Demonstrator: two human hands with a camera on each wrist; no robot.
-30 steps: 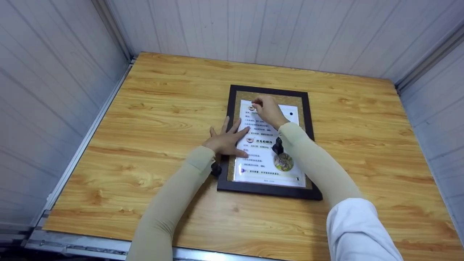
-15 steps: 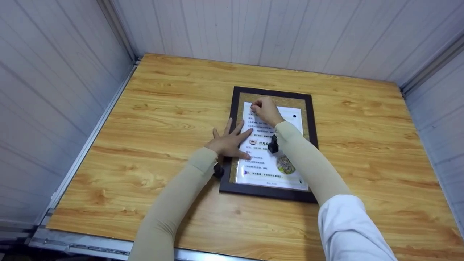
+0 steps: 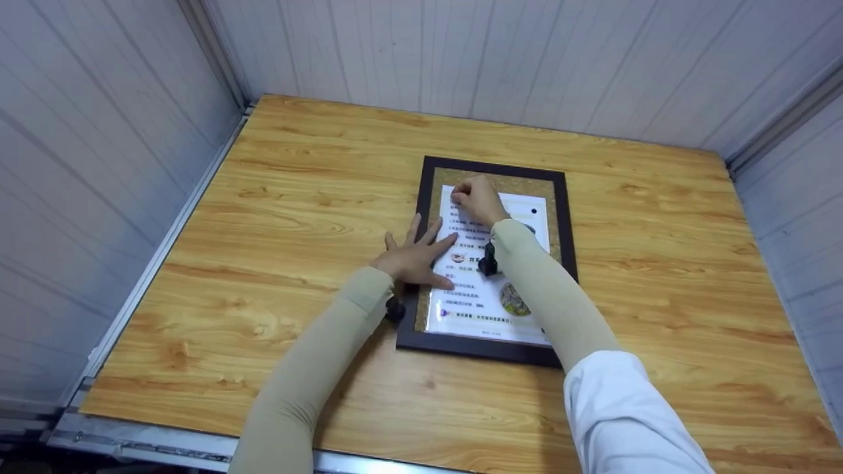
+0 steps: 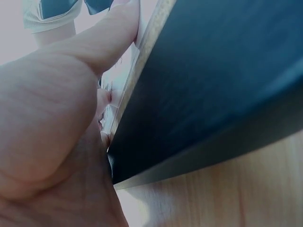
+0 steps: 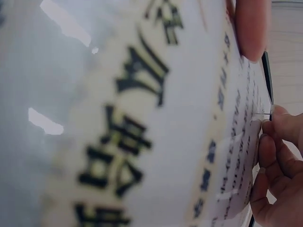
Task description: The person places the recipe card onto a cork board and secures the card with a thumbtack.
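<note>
White panelled walls box in a wood-grain table; I'm seeing it from the head cam, looking down. Near the middle lies a dark-framed cork board, flat, long side running away from the person. On its cork sits a glossy printed sheet, white with black text and a round picture near the bottom.

Left hand: fingers spread and straight, palm over the frame's left edge, fingertips on the sheet. My read is it's pinning sheet and board so neither slides. The left wrist cam confirms the palm against the frame's dark, smooth, square-edged moulding.

Right hand: at the sheet's top-left corner, thumb and forefinger pressed together on something small. The right wrist cam shows a thin pin shaft at the fingertips, so I judge it's pinching a pushpin there. That cam's view is mostly blurred print.

Another black pin head sits at the sheet's top-right corner, which looks like what holds that corner down.

Both forearms wear beige sleeves; white sleeve on the right upper arm.
</note>
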